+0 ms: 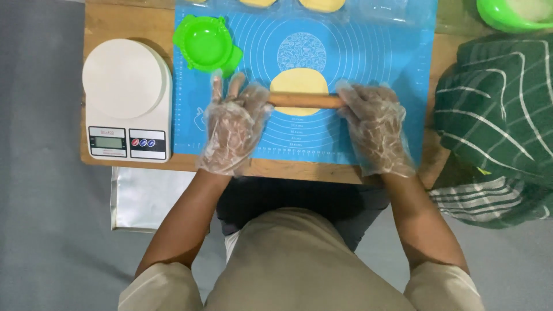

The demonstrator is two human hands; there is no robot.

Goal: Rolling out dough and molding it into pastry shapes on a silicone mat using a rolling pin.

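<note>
A wooden rolling pin (pixel 305 101) lies across a flat, pale yellow disc of dough (pixel 299 82) on a blue silicone mat (pixel 368 69). My left hand (pixel 233 124), in a clear plastic glove, presses flat on the pin's left end with fingers spread. My right hand (pixel 374 126), gloved the same way, rests on the pin's right end. Both palms bear down on the pin rather than gripping around it.
A green plastic dumpling press (pixel 206 45) sits at the mat's top left. A white kitchen scale (pixel 127 98) stands on the wooden board (pixel 103 23) at left. More dough pieces (pixel 322 4) lie at the top. A green bowl (pixel 512 14) and a green striped cloth (pixel 495 115) are at right.
</note>
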